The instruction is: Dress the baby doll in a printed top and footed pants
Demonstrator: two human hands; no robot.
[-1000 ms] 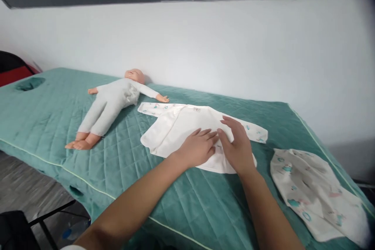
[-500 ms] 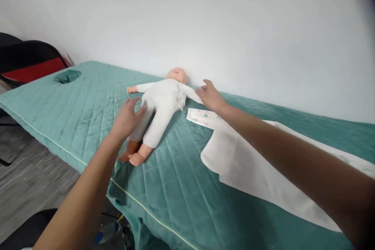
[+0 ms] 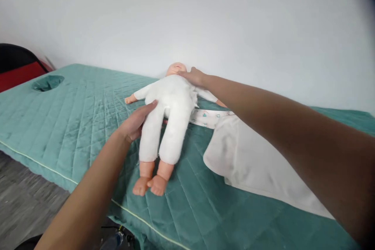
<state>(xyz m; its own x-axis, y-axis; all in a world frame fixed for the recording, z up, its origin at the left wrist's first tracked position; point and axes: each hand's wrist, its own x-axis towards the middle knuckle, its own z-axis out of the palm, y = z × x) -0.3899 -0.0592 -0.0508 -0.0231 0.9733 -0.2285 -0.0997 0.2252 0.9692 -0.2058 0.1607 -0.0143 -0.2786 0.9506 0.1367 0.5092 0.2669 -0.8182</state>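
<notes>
Doll [image 3: 174, 93]: face-up over the bed [image 3: 88, 125] (resting or lifted, I cannot tell), feet toward the near edge
Left hand [image 3: 137, 121]: thumb on the hip, grip clamped on the doll
Right hand [image 3: 197, 77]: at the neck; cannot tell its grip
Shirt [image 3: 254, 164]: spread beside the doll

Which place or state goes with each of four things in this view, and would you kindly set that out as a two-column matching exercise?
Column one
1. Left hand
2. Right hand
3. White garment
4. Hole

Column two
A. At the neck of the doll
B. Towards the left end of the green cover
C. At the doll's hip
D. Spread out, partly hidden by the right forearm

Right pairs: 1-C, 2-A, 3-D, 4-B
</notes>
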